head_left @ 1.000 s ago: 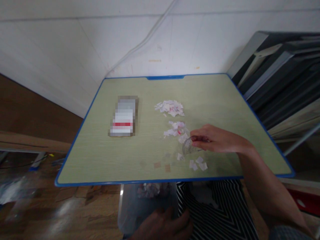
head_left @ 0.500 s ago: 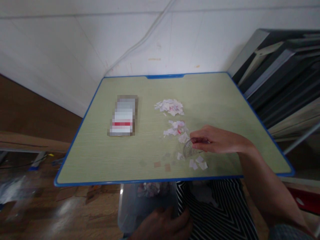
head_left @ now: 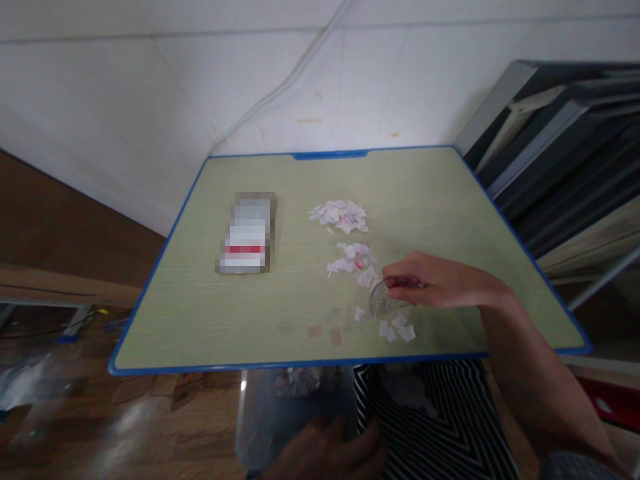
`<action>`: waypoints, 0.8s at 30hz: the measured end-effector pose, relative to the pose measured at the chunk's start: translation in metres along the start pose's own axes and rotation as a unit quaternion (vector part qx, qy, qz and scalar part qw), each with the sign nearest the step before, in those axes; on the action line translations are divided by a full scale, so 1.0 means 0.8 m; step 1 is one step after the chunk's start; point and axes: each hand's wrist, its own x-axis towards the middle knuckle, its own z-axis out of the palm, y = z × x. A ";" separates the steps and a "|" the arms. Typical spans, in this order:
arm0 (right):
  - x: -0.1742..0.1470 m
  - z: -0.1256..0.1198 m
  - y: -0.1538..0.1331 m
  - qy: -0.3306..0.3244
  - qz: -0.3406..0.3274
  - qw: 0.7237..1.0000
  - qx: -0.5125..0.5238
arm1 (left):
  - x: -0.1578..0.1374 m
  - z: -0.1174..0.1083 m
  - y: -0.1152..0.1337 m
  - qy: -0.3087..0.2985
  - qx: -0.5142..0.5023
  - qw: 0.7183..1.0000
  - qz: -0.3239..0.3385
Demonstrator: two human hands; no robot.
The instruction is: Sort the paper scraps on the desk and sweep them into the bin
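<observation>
My right hand (head_left: 425, 279) is closed on a clear protractor (head_left: 383, 297), its curved, marked edge down on the board. A dark reddish strip shows along the part between my fingers. Just left of the hand lies a small heap of torn paper scraps (head_left: 356, 257). Several loose paper scraps (head_left: 397, 327) lie in front of the protractor. Below the table edge, my left hand (head_left: 327, 450) is in shadow by the clear plastic bin, its fingers loosely apart, with nothing visible in them.
A larger pile of paper scraps (head_left: 341, 215) lies farther back. To the left is a blurred-out flat rectangular item (head_left: 245, 233). Two brownish-pink scraps (head_left: 325, 333) lie near the front of the blue-edged table (head_left: 200, 327). The plastic bin (head_left: 255, 413) below contains shredded scraps.
My right hand and the protractor have shifted slightly to the right. The scraps and my left hand look almost unchanged.
</observation>
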 end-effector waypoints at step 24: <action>0.009 0.004 -0.008 0.058 -0.001 0.998 0.001 | -0.001 -0.003 0.000 0.003 -0.003 1.000 -0.008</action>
